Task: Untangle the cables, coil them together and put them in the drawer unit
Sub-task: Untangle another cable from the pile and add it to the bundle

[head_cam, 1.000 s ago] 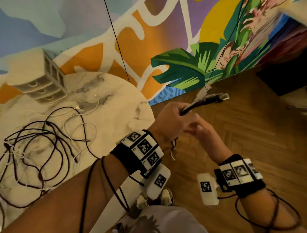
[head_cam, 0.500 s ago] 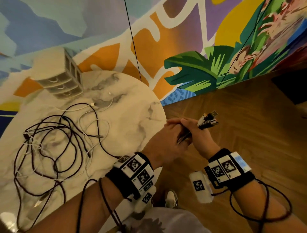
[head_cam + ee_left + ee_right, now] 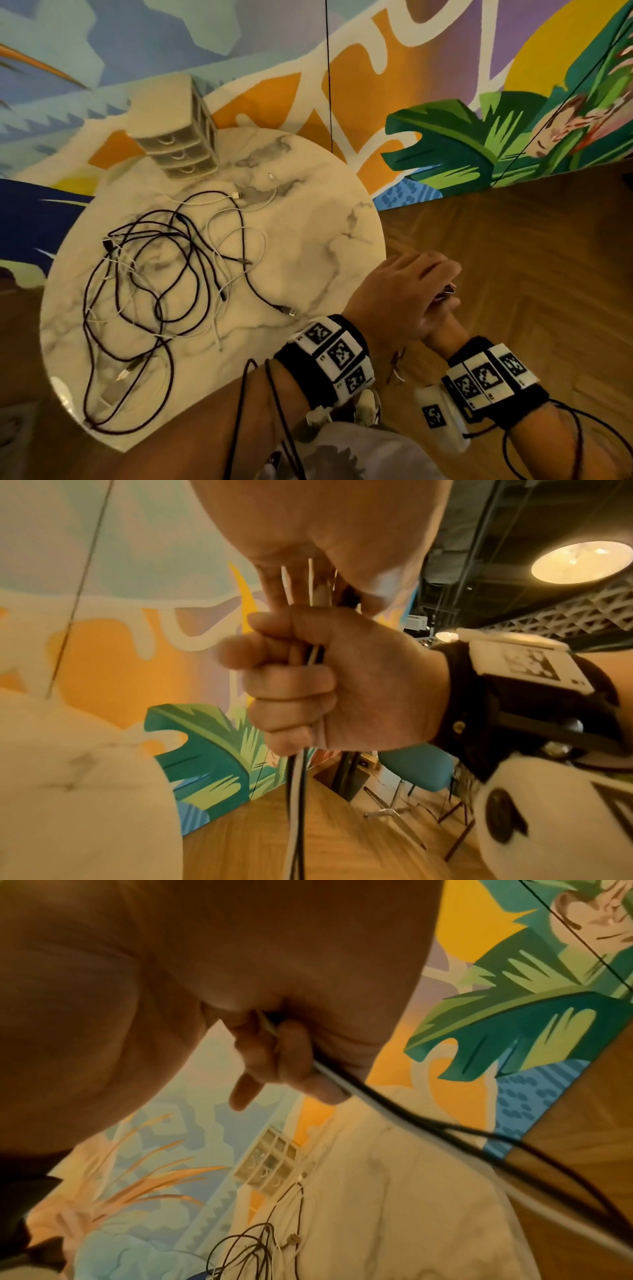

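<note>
A tangle of black and white cables [image 3: 154, 274] lies on the round marble table [image 3: 308, 240]. The pale drawer unit [image 3: 181, 150] stands at the table's far edge, drawers closed. Off the table's right edge, my right hand [image 3: 442, 330] makes a fist round a bundle of black and white cables [image 3: 296, 791] that hangs below it. My left hand [image 3: 404, 291] lies over that fist, its fingers [image 3: 274, 588] closed on the plug ends [image 3: 448, 291]. In the right wrist view my right hand [image 3: 281, 1056] grips the bundle [image 3: 394, 1104], which trails down to the right.
A painted mural wall runs behind the table, with a thin black cord [image 3: 327, 68] hanging in front of it. Wooden floor [image 3: 513, 257] lies under both hands. A teal chair [image 3: 418, 769] stands further off. My shoes [image 3: 366, 404] show below the left wrist.
Both hands have dropped lower and nearer the table's edge. The plug ends that stuck out to the right are now mostly covered by my left hand. The table tangle has not moved.
</note>
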Demonstrator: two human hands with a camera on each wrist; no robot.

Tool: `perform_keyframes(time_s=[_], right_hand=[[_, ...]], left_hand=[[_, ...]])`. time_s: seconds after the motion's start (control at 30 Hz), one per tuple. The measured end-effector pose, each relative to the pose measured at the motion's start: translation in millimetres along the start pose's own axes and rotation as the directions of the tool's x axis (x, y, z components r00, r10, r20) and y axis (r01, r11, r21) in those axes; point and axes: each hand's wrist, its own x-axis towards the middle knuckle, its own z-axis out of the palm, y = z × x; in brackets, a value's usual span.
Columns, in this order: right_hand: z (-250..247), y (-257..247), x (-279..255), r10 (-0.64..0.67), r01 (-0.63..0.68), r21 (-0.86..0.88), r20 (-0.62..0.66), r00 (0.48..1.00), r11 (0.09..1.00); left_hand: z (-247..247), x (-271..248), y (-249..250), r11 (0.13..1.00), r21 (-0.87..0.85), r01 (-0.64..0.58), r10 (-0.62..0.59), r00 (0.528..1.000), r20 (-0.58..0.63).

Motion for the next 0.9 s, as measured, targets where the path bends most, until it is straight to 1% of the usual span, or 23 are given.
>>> perform_keyframes(time_s=[0.07, 0.1, 0.13, 0.17, 0.2, 0.23, 0.27, 0.3, 0.33, 0.37, 0.4, 0.43, 0.5, 0.57, 0.67, 0.7, 0.73, 0.77, 0.8, 0.83, 0.9], right_hand=[[9.0, 4.3, 7.0, -0.028, 0.030, 0.184, -0.011, 1.000, 0.982], [11.8, 10.1, 9.1, -0.008, 0.010, 0.235, -0.008, 1.000, 0.972], [13.1, 14.4, 13.1, 0.027, -0.025, 0.246, -0.004, 1.000, 0.969], [13.5, 18.7, 17.0, 0.080, -0.076, 0.247, -0.007, 0.997, 0.966], [12.7, 23.9, 19.3, 0.122, -0.115, 0.250, -0.012, 0.993, 0.961], [12.4, 27.9, 20.3, 0.138, -0.126, 0.251, -0.031, 0.990, 0.960], [13.4, 30.7, 20.4, 0.152, -0.140, 0.248, -0.029, 0.988, 0.959], [13.5, 34.5, 20.0, 0.161, -0.150, 0.237, -0.029, 0.986, 0.960], [13.4, 35.3, 18.9, 0.163, -0.151, 0.223, -0.033, 0.986, 0.963], [13.9, 37.2, 17.8, 0.153, -0.143, 0.218, -0.029, 0.988, 0.965], [15.2, 38.8, 17.7, 0.151, -0.141, 0.218, -0.028, 0.988, 0.966], [16.4, 39.8, 17.4, 0.150, -0.140, 0.225, -0.026, 0.988, 0.964], [19.3, 37.7, 16.5, 0.149, -0.142, 0.220, -0.015, 0.989, 0.965], [23.5, 35.5, 18.5, 0.151, -0.146, 0.205, -0.006, 0.989, 0.968], [32.2, 29.6, 22.8, 0.125, -0.126, 0.204, 0.016, 0.992, 0.971], [35.9, 27.6, 25.3, 0.119, -0.123, 0.210, 0.028, 0.992, 0.970], [38.8, 25.3, 27.4, 0.125, -0.130, 0.207, 0.039, 0.991, 0.970], [41.4, 23.7, 29.4, 0.128, -0.135, 0.207, 0.050, 0.991, 0.969], [44.7, 21.2, 31.3, 0.129, -0.139, 0.205, 0.062, 0.990, 0.969], [47.2, 19.7, 32.5, 0.126, -0.139, 0.210, 0.075, 0.989, 0.968], [52.1, 17.2, 34.0, 0.121, -0.138, 0.212, 0.095, 0.988, 0.967]], left_hand=[[-6.7, -7.5, -13.4, 0.992, -0.056, 0.111, -0.111, 0.994, 0.004], [-9.4, -12.3, -23.8, 0.984, -0.065, 0.163, -0.163, 0.987, 0.004], [-10.3, -20.8, -38.5, 0.977, -0.047, 0.208, -0.208, 0.978, 0.003], [-10.6, -32.0, -55.9, 0.967, -0.003, 0.255, -0.255, 0.967, 0.017], [-10.9, -45.4, -73.8, 0.951, 0.067, 0.301, -0.305, 0.951, 0.058], [-10.9, -61.1, -93.4, 0.923, 0.146, 0.356, -0.375, 0.918, 0.128], [-10.9, -78.7, -112.4, 0.883, 0.240, 0.403, -0.454, 0.863, 0.222], [-10.8, -96.4, -128.9, 0.838, 0.351, 0.419, -0.527, 0.787, 0.320], [-10.8, -113.6, -141.3, 0.794, 0.454, 0.404, -0.586, 0.708, 0.394], [-9.2, -130.1, -150.3, 0.761, 0.524, 0.383, -0.627, 0.643, 0.440], [-7.2, -144.7, -155.4, 0.741, 0.559, 0.374, -0.651, 0.604, 0.459], [-3.7, -157.3, -157.7, 0.736, 0.563, 0.377, -0.659, 0.591, 0.466], [4.2, -177.4, -158.7, 0.754, 0.529, 0.389, -0.642, 0.609, 0.466], [9.8, -186.2, -155.7, 0.780, 0.499, 0.378, -0.611, 0.632, 0.476], [9.1, -176.7, -147.5, 0.806, 0.469, 0.361, -0.568, 0.696, 0.440], [8.0, -171.4, -144.4, 0.807, 0.471, 0.355, -0.563, 0.704, 0.434], [7.7, -166.2, -140.9, 0.805, 0.484, 0.343, -0.562, 0.701, 0.439], [7.4, -162.4, -138.2, 0.798, 0.506, 0.328, -0.567, 0.694, 0.443], [6.4, -160.5, -136.3, 0.786, 0.533, 0.313, -0.578, 0.678, 0.454], [5.5, -159.9, -134.5, 0.774, 0.558, 0.298, -0.594, 0.645, 0.481], [3.2, -164.1, -132.0, 0.767, 0.582, 0.271, -0.620, 0.548, 0.562]])
